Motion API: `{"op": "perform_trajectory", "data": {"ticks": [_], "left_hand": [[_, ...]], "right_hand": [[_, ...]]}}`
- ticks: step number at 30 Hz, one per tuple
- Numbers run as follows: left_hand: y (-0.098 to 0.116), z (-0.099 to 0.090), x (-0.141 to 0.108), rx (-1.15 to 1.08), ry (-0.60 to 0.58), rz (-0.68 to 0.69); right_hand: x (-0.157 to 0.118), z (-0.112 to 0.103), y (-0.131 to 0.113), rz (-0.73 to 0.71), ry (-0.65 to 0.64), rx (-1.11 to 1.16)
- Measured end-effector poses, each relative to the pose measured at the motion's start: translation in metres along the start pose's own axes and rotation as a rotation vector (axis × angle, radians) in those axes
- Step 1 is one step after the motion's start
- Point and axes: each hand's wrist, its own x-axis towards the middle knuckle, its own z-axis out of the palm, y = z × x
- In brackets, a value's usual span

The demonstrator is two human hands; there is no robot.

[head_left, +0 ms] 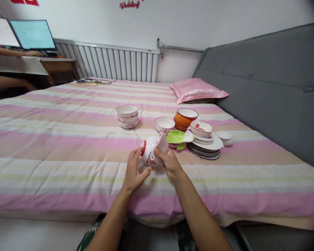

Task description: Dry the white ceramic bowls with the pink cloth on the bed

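Observation:
Over the front part of the bed, a white bowl [149, 146] with a red foot ring and red pattern is tipped on its side, base toward the left. My left hand [135, 169] grips it at the base, fingers on the red ring and thumb below. In my right hand [170, 162] is a pale pink cloth [163, 143], pressed over the bowl's rim and side. The cloth and fingers hide the bowl's inside. Just beyond the right hand lie a green leaf-shaped dish [176, 137] and a small white bowl [164, 122].
A stack of white bowls [127, 116] stands behind left. To the right are orange bowls [183, 120], stacked plates [210, 143] and small white dishes [224, 135]. A pink pillow [196, 89] lies farther back. Another person's arm [9, 51] rests at a desk, far left.

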Motion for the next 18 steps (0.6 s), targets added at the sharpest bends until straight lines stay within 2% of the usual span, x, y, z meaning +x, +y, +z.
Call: {"op": "perform_trajectory", "data": {"ticks": [13, 18], "left_hand": [[-0.005, 0.006, 0.000, 0.020, -0.023, -0.099], [-0.007, 0.006, 0.000, 0.012, -0.017, -0.136]], "right_hand": [[-0.002, 0.000, 0.008, 0.006, -0.124, -0.225], [0.001, -0.004, 0.014, -0.016, -0.117, -0.389]]}}
